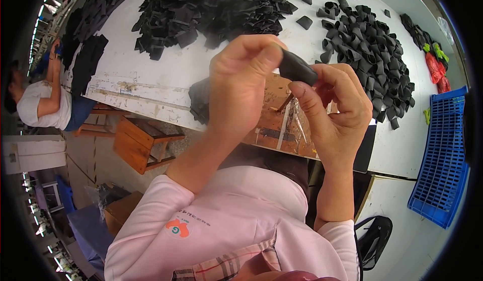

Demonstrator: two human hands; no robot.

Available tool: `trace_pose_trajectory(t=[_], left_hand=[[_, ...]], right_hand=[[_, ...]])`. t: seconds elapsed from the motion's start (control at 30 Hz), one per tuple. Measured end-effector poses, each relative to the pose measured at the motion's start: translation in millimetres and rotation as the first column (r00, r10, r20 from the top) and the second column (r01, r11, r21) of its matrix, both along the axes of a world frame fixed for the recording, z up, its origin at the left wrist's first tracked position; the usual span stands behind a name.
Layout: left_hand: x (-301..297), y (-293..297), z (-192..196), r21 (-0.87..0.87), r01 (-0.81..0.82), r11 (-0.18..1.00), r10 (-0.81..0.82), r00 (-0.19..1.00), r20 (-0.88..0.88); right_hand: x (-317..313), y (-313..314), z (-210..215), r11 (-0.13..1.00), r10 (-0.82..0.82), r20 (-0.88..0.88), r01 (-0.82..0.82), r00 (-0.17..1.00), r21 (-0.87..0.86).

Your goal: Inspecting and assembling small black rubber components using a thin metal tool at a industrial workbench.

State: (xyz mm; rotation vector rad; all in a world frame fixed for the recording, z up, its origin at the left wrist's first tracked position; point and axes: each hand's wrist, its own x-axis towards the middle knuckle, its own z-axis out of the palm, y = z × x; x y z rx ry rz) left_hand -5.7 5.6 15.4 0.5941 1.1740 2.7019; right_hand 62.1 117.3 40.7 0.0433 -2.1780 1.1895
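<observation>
A small black piece of folded, smooth sheet material (297, 68) is held up between my two hands, above the table's near edge. My left hand (247, 67) pinches its upper left end between thumb and fingers. The lower right end is gripped by the thumb and fingers of my right hand (334, 97). Beneath the hands lies a worn brown wooden board (266, 132) with clear tape or film on it. A small stack of flat black pieces (199, 100) sits beside my left wrist, partly hidden by it.
On the white table (123, 54) are a big heap of flat black pieces (176, 17) and, at right, a pile of black curled loops (372, 54). A blue plastic crate (440, 155) stands far right. A wooden stool (138, 145) and a seated person (43, 102) are at left.
</observation>
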Motion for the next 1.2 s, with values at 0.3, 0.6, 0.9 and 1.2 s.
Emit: trace_pose_trajectory(t=[0.3,0.6,0.9,1.2], left_hand=[[9.4,-1.4,-13.7,0.09,0.128,0.988,-0.14,0.98,0.141],[9.5,-8.1,8.5,-0.39,0.102,0.915,-0.139,0.988,-0.069],[-5.0,-6.9,6.5,-0.413,-0.357,0.838,0.049,0.803,-0.594],[-0.1,0.1,-8.5,-0.111,0.035,0.993,-0.052,0.987,-0.15]], right_hand=[[-0.3,4.4,-17.5,0.993,-0.063,-0.127,0.075,0.99,0.095],[2.3,9.2,-20.7,0.995,-0.01,-0.092,0.001,0.996,-0.099],[-3.4,17.3,-22.5,0.935,0.181,0.009,-0.169,0.983,-0.311],[-2.1,9.4,4.4,0.992,0.042,0.069,-0.05,0.997,0.115]])
